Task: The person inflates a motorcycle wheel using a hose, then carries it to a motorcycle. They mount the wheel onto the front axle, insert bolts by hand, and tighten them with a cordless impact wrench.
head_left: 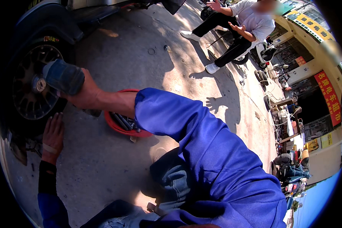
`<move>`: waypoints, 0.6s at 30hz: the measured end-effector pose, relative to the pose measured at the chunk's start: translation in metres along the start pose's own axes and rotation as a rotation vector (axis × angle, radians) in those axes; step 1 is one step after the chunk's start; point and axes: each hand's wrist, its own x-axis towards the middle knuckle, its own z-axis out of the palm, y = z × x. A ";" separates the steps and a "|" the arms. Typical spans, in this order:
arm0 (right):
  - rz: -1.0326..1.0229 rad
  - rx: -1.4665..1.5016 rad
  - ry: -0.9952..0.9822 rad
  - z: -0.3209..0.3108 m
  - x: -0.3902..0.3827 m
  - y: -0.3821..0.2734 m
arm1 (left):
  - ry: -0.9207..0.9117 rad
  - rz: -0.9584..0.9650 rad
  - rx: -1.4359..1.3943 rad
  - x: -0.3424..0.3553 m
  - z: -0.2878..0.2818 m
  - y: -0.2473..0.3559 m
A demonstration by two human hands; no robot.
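Observation:
My right hand grips a cordless impact wrench with a dark blue-black body. Its nose points at the hub of a vehicle wheel with a many-slotted rim; whether it touches a nut is hidden behind the tool. A round metal centre cap shows beside the tool. At the tyre's lower edge, my left hand lies with fingers stretched out, holding nothing. There is a bandage strip near its wrist. Partly behind my right forearm, a red basin holds several metal tools.
The vehicle's dark wheel arch curves over the wheel. Beyond the basin, a seated person in a white shirt holds both hands out. Scooters, tyres and a cluttered workbench line the shopfronts on the right.

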 end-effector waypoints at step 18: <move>0.063 -0.127 -0.121 -0.029 0.001 0.002 | 0.016 -0.169 -0.171 0.000 -0.062 -0.001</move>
